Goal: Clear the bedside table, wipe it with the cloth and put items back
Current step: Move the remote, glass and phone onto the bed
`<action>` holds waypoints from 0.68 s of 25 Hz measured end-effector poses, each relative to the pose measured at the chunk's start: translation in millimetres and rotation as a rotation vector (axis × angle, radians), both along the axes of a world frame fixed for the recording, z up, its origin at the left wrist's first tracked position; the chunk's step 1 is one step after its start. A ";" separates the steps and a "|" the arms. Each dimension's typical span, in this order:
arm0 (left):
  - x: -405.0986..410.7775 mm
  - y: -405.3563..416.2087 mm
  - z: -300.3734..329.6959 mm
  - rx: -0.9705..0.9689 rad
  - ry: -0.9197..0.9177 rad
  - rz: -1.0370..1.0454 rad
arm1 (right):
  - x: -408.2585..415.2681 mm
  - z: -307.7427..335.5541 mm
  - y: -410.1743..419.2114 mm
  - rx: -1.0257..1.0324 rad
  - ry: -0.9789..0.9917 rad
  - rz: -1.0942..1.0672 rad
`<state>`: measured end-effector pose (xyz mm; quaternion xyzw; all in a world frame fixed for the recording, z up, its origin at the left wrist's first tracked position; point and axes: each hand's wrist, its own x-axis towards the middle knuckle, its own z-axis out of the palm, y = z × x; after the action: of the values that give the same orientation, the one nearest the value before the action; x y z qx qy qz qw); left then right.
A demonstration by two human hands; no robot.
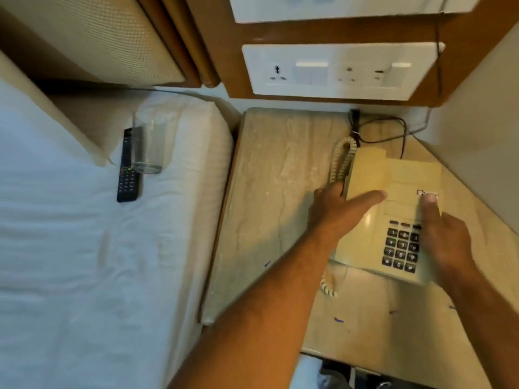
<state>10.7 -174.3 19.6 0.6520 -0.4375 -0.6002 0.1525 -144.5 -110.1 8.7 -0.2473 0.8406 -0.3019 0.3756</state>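
A cream desk telephone [393,186] with a dark keypad sits on the marble bedside table [269,192], toward its right side. My left hand [337,211] lies on the phone's left edge, thumb stretched across the handset area. My right hand [443,237] rests on the phone's right side, one finger pointing up past the keypad. Both hands touch the phone; whether they grip it is unclear. Its coiled cord [341,161] loops behind and under it. A black remote [127,169] and an empty glass [147,144] lie on the white bed [70,248]. No cloth is in view.
A white switch and socket panel [337,71] is on the wooden wall board behind the table. A black cable [384,130] runs along the table's back right corner. A padded headboard [98,43] stands at the upper left. The wall closes in on the right.
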 end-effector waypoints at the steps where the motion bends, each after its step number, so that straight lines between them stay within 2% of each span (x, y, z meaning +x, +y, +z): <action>1: 25.7 7.3 5.5 0.013 0.059 0.062 | 20.5 6.8 4.1 -0.013 -0.024 0.023; 5: 167.0 51.4 29.0 -0.082 0.121 0.334 | 152.5 22.9 14.2 -0.053 -0.171 0.171; 7: 243.8 64.8 46.5 -0.142 0.066 0.418 | 229.7 29.3 14.1 -0.095 -0.243 0.243; 10: 345.7 68.7 58.9 -0.158 -0.039 0.519 | 336.2 33.4 7.9 -0.091 -0.251 0.397; 14: 422.8 52.2 53.6 -0.225 -0.252 0.508 | 428.3 33.9 -10.3 -0.051 -0.145 0.507; 17: 442.4 37.0 39.4 -0.269 -0.491 0.380 | 452.8 32.6 -14.9 -0.065 -0.033 0.569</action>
<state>453.1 -137.3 59.0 0.8211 -0.4071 -0.3228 0.2364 308.4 -125.0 41.4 -0.4802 0.7211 -0.2153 0.4505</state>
